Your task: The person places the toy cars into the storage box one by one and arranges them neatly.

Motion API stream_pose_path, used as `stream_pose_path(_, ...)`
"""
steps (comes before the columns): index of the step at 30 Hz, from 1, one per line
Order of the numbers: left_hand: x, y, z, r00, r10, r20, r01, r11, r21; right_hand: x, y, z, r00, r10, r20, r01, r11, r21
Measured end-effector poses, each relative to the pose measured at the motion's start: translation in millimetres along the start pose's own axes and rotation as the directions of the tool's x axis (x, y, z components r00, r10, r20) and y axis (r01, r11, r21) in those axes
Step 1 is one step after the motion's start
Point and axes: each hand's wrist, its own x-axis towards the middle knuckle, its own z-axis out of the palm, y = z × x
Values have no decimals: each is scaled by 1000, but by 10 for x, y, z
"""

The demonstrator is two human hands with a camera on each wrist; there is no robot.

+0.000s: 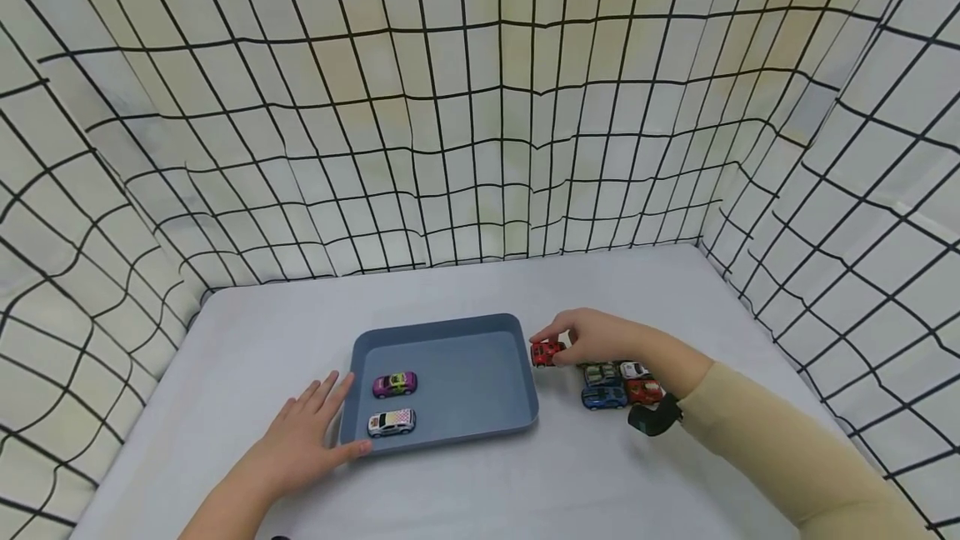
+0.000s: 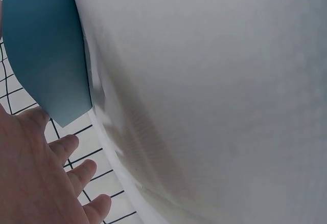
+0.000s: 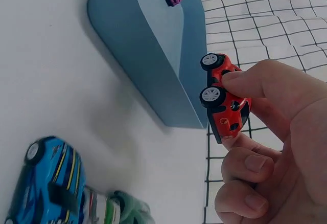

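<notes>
A red toy car (image 1: 546,352) is pinched between the thumb and fingers of my right hand (image 1: 592,335), just outside the right wall of a blue-grey tray (image 1: 472,382). In the right wrist view the red car's white-hubbed wheels face the camera. My left hand (image 1: 300,440) rests at the tray's left side, fingers spread, with the thumb by the front left corner. Inside the tray, toward the left, stand a purple toy car (image 1: 394,384) and, nearer me, a white patterned toy car (image 1: 392,422).
Right of the tray, partly under my right forearm, a blue toy car (image 1: 604,397), a second red toy car (image 1: 643,392), a green toy car (image 1: 600,373) and a white toy car (image 1: 634,370) sit close together. Black netting (image 1: 480,140) encloses the white table (image 1: 247,340).
</notes>
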Motion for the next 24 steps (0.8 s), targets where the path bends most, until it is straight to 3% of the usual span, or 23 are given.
stream_pose_path(14,8,7,-14,1000,-12,20,12,1000,5,466,-323,122,998,-55,-15,54,997,-53)
stream_pose_path(24,21,-8,-3,1000,-9,19,9,1000,14,867,-486,291,996,-84,34,86,993,-80)
